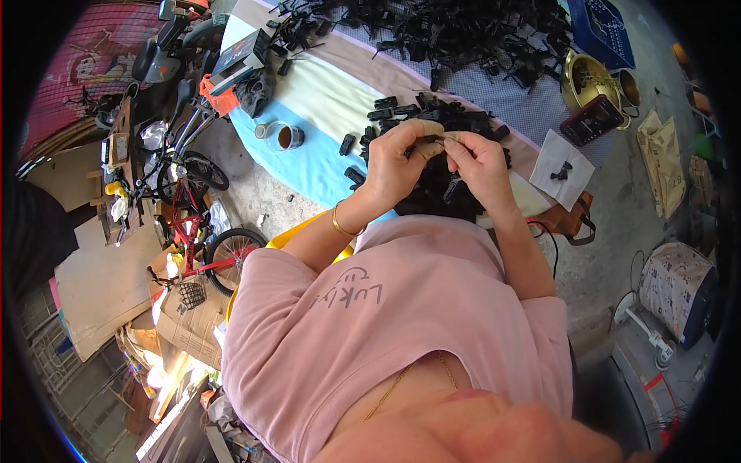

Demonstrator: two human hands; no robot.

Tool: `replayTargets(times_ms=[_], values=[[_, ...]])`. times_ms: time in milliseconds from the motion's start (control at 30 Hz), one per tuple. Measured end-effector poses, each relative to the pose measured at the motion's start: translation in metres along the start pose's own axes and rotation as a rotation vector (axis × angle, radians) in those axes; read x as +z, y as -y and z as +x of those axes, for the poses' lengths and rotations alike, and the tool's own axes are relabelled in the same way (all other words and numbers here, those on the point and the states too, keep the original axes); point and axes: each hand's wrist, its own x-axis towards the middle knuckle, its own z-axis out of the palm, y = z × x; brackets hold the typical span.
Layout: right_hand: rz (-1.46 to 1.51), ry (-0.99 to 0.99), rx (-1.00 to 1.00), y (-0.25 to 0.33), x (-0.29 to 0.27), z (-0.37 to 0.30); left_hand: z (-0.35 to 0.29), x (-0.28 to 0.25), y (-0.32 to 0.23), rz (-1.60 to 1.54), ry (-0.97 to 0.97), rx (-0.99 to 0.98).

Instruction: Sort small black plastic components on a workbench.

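The person in the pink shirt sits close to the table, and both hands come together above the near heap of black parts (455, 193). The left hand (397, 162) is almost closed, its thumb and fingers pressed together around a small dark piece (427, 142). The right hand (478, 166) meets it from the right side, with thumb and forefinger pinched at the same piece and the other fingers curled in. The piece is mostly covered by the fingers, so I cannot tell its exact form. A few single black parts lie to the left of the heap, on the striped cloth (324, 85). Farther to the left stands a glass cup (289, 137) with a brown content. On the right of the hands, near the table edge, there is a white sheet (548, 152), and on it rest some small black pieces (563, 171). A dark phone (591, 120) lies just beyond the sheet, in front of a gold-coloured pot (573, 73). At the far right I see a blue basket (606, 31), and at the far side of the table spreads a much larger heap of black parts (463, 35). On the floor to the left stands a red bicycle (187, 231).
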Motion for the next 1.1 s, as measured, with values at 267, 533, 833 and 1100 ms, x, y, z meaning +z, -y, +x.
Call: replayTargets(times_ms=[267,533,833,1100], values=[[0.146,0.006,0.082,-0.001,-0.013,-0.005,0.008,-0.008,0.001,-0.59,0.125,-0.37],[0.053,0.027,-0.06,0.001,-0.007,-0.012,0.001,-0.008,0.0,-0.403,0.141,-0.275],[0.022,0.012,-0.103,0.003,-0.005,-0.017,0.004,-0.004,0.008,-0.351,0.159,-0.254],[-0.162,-0.105,-0.119,0.002,-0.012,-0.009,0.0,0.012,-0.016,0.192,0.213,0.081]])
